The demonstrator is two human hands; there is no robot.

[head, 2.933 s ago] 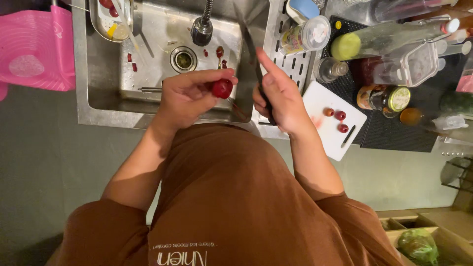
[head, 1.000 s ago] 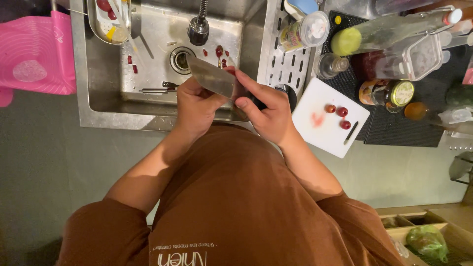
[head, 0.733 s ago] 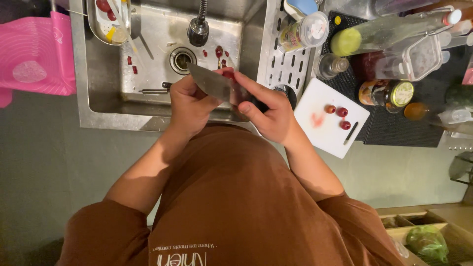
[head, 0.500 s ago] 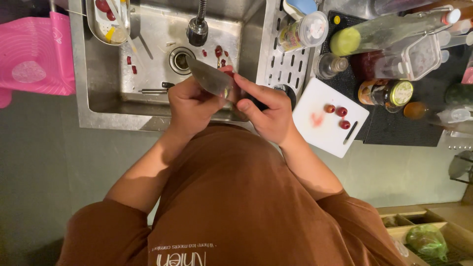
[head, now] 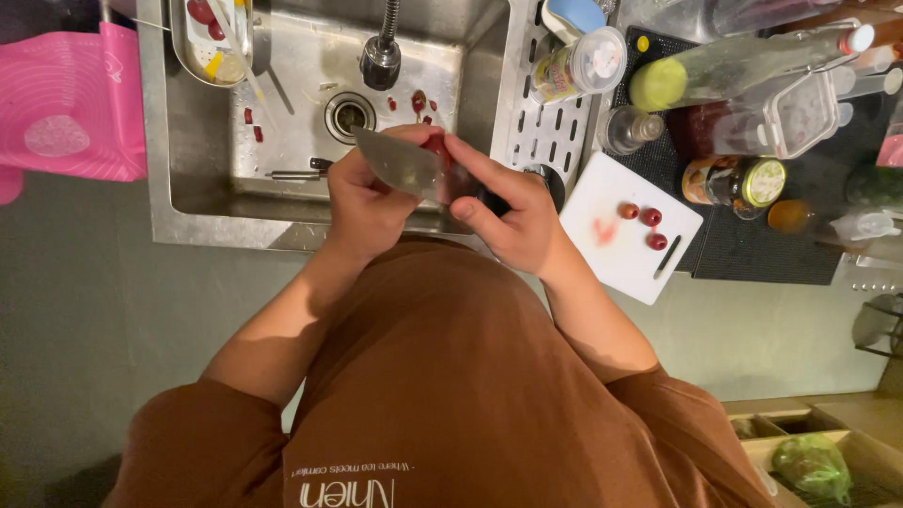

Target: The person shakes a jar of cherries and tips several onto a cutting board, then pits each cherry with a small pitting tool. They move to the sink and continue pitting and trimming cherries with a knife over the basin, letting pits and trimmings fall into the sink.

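My left fingers point(head: 376, 174) curl shut around a small round red fruit point(head: 435, 146), held over the stainless steel sink point(head: 310, 85). My right hand point(head: 513, 212) grips the dark handle of a broad steel kitchen knife point(head: 400, 165), whose blade lies flat across the fruit, touching my left fingertips. I judge the risk plain: the fruit is small and probably wet, so a slip could carry the edge into those fingers, or drop the fruit among the red scraps point(head: 419, 102) near the drain point(head: 350, 115) just beyond. Further right of my right fingers, three more red fruits point(head: 645, 224) sit on a white cutting board point(head: 611, 254) on the counter.
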